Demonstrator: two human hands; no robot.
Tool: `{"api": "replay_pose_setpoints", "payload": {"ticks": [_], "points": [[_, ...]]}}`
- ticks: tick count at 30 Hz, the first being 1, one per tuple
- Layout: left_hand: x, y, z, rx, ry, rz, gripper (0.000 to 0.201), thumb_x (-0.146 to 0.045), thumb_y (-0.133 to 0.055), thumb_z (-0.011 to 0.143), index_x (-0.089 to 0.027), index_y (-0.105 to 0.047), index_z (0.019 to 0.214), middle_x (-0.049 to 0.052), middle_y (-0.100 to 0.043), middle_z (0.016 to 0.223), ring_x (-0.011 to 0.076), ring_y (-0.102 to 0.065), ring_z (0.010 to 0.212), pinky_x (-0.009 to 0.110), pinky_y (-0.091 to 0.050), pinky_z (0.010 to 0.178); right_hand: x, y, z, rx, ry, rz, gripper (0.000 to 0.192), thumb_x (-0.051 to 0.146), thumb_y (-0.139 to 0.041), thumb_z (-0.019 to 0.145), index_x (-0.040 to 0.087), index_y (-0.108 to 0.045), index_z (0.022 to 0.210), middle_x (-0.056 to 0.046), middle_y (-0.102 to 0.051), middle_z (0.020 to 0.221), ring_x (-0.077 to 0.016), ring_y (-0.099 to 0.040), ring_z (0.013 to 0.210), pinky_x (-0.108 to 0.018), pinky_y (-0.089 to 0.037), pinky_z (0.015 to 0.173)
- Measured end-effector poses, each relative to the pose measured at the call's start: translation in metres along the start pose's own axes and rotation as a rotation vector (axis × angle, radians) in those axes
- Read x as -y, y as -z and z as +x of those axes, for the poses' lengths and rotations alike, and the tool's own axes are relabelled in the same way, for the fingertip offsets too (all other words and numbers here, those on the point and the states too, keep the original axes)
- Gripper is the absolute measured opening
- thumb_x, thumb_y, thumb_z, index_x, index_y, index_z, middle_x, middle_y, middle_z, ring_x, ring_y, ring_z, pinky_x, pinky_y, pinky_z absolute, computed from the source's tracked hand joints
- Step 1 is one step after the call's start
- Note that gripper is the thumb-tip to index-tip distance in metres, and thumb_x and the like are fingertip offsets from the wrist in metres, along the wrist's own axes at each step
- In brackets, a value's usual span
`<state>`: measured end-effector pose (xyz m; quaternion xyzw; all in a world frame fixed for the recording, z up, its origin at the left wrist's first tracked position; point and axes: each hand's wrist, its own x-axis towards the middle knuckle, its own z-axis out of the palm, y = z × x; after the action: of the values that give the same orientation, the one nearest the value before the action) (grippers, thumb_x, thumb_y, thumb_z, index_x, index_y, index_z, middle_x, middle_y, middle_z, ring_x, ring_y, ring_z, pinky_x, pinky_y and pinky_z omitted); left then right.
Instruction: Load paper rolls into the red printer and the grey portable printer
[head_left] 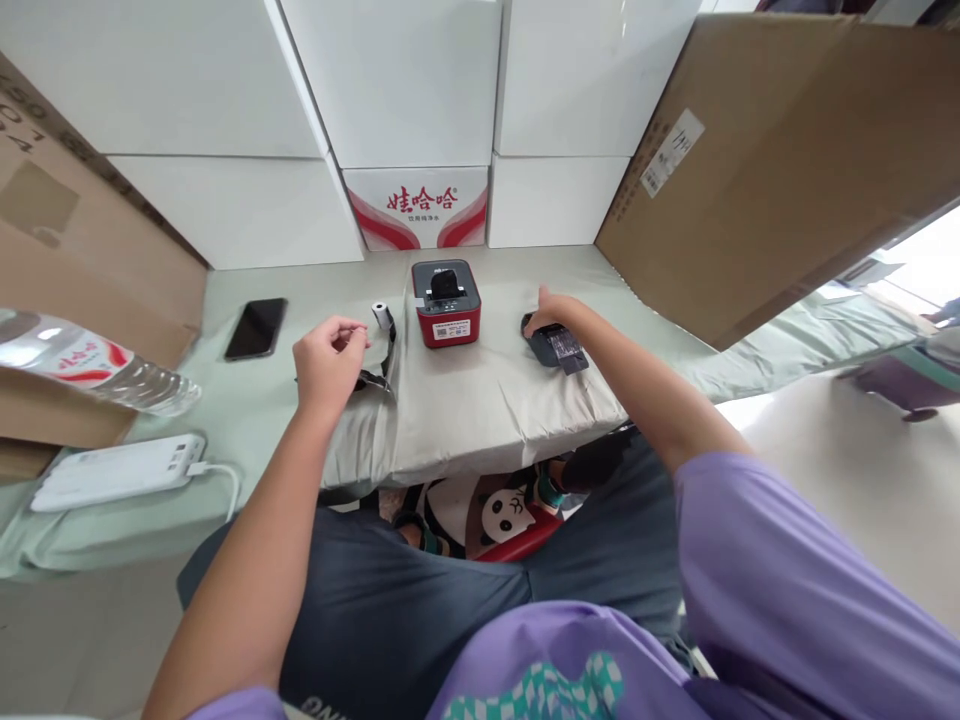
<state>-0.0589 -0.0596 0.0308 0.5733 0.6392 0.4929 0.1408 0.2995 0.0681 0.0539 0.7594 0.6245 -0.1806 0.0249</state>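
Head view: right of centre, the right hand [556,308] lies on a dark bundle [562,348]; I cannot tell if its fingers grip. The bundle is probably light and pliable, best held at its thicker upper-left end. Left of centre, the left hand [328,362] has curled fingers; whether they pinch something, I cannot tell.

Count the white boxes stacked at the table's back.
6: lower left box, lower middle box with red print, lower right box; upper left box, upper middle box, upper right box. More may hide behind or above.
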Motion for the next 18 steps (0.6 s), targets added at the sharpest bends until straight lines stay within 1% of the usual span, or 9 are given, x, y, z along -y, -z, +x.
{"api": "replay_pose_setpoints", "payload": {"ticks": [1,3,4,5,6,8,12,15,18], "points": [[0.001,0.002,-0.001,-0.003,-0.005,0.004,0.016,-0.031,-0.063,0.083,-0.021,-0.074,0.087,0.001,-0.075,0.075,0.0171,-0.067,0.068,0.028,-0.050,0.068,-0.010,-0.002,-0.003,-0.010,0.009,0.048,0.136,0.037,-0.097,0.056,0.011,-0.026,0.168,-0.029,-0.059,0.149,-0.0421,-0.064,0.126,-0.050,-0.055,0.102],[0.002,0.006,-0.002,-0.014,-0.022,0.017,0.017,-0.032,-0.062,0.084,-0.021,-0.075,0.088,0.001,-0.075,0.075,0.0180,-0.069,0.070,0.029,-0.051,0.070,-0.036,-0.009,-0.009,-0.172,0.180,0.234,0.138,0.047,-0.091,0.067,0.010,-0.009,0.171,-0.029,-0.051,0.157,-0.0378,-0.060,0.134,-0.044,-0.052,0.107],[0.003,0.008,-0.002,-0.017,-0.029,0.026,0.017,-0.032,-0.062,0.085,-0.022,-0.075,0.088,0.001,-0.075,0.076,0.0187,-0.070,0.072,0.029,-0.051,0.070,-0.049,-0.014,-0.013,-0.270,0.241,0.322,0.135,0.052,-0.087,0.071,0.011,-0.007,0.171,-0.028,-0.051,0.157,-0.0366,-0.059,0.135,-0.043,-0.051,0.107],[0.004,0.009,-0.003,-0.017,-0.034,0.039,0.018,-0.033,-0.062,0.085,-0.022,-0.075,0.088,0.001,-0.076,0.076,0.0195,-0.071,0.074,0.030,-0.052,0.071,-0.062,-0.020,-0.017,-0.308,0.265,0.374,0.134,0.056,-0.085,0.072,0.011,-0.007,0.171,-0.027,-0.052,0.156,-0.0363,-0.059,0.136,-0.043,-0.051,0.107],[0.005,0.010,-0.003,-0.012,-0.034,0.053,0.018,-0.034,-0.062,0.085,-0.022,-0.075,0.089,0.001,-0.076,0.076,0.0202,-0.072,0.075,0.030,-0.052,0.071,-0.072,-0.028,-0.022,-0.302,0.253,0.413,0.134,0.059,-0.083,0.073,0.011,-0.006,0.172,-0.027,-0.054,0.154,-0.0363,-0.060,0.134,-0.044,-0.051,0.107],[0.007,0.009,-0.003,0.002,-0.034,0.082,0.018,-0.035,-0.062,0.085,-0.023,-0.075,0.089,0.001,-0.076,0.077,0.0210,-0.073,0.076,0.031,-0.052,0.072,-0.086,-0.044,-0.031,-0.242,0.211,0.449,0.131,0.062,-0.079,0.075,0.012,-0.006,0.172,-0.025,-0.059,0.149,-0.0367,-0.063,0.131,-0.047,-0.051,0.107],[0.011,0.001,-0.002,0.013,-0.038,0.128,0.017,-0.035,-0.062,0.084,-0.023,-0.074,0.087,0.001,-0.076,0.076,0.0210,-0.071,0.075,0.031,-0.050,0.071,-0.083,-0.069,-0.048,-0.307,0.233,0.299,0.123,0.056,-0.078,0.074,0.012,-0.014,0.170,-0.027,-0.057,0.146,-0.0429,-0.059,0.134,-0.052,-0.049,0.108],[0.013,-0.005,0.000,0.025,-0.027,0.153,0.018,-0.036,-0.061,0.084,-0.023,-0.074,0.087,0.001,-0.076,0.076,0.0208,-0.070,0.073,0.032,-0.050,0.070,-0.073,-0.077,-0.060,-0.376,0.214,0.254,0.112,0.053,-0.076,0.076,0.010,-0.022,0.164,-0.029,-0.056,0.143,-0.0444,-0.061,0.130,-0.051,-0.051,0.102],[0.014,-0.011,-0.001,0.041,-0.029,0.170,0.019,-0.036,-0.061,0.085,-0.022,-0.074,0.089,0.002,-0.076,0.077,0.0212,-0.071,0.074,0.032,-0.051,0.072,-0.072,-0.080,-0.069,-0.408,0.172,0.273,0.093,0.057,-0.077,0.074,0.012,-0.038,0.147,-0.026,-0.062,0.134,-0.0413,-0.066,0.116,-0.047,-0.053,0.091]]}}
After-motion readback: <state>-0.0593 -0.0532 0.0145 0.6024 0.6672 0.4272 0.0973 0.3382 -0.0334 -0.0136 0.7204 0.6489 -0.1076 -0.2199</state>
